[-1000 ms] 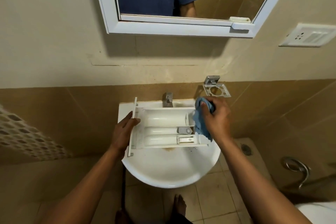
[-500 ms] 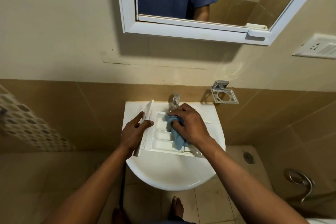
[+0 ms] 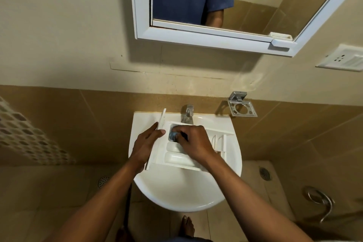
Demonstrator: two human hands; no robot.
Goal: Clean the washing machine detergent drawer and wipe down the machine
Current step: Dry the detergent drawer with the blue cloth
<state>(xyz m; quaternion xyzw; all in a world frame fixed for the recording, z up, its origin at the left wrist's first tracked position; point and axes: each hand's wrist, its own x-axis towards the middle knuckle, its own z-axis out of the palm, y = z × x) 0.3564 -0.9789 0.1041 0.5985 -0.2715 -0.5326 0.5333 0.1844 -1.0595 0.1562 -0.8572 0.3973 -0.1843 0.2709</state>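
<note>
White plastic detergent drawer (image 3: 176, 157) is braced by the left hand (image 3: 146, 143), fingers straight. Blue cloth (image 3: 172, 135), pinched in the right hand (image 3: 196, 143), should be pushed into each compartment corner.

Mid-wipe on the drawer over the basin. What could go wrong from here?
Only the left hand, at the front panel, steadies the detergent drawer; hard pressing by the right hand on the blue cloth could tip it into the basin.
The right hand works just below the tap and might knock it.
The cloth may snag the thin ribs at the drawer's far end.
</note>
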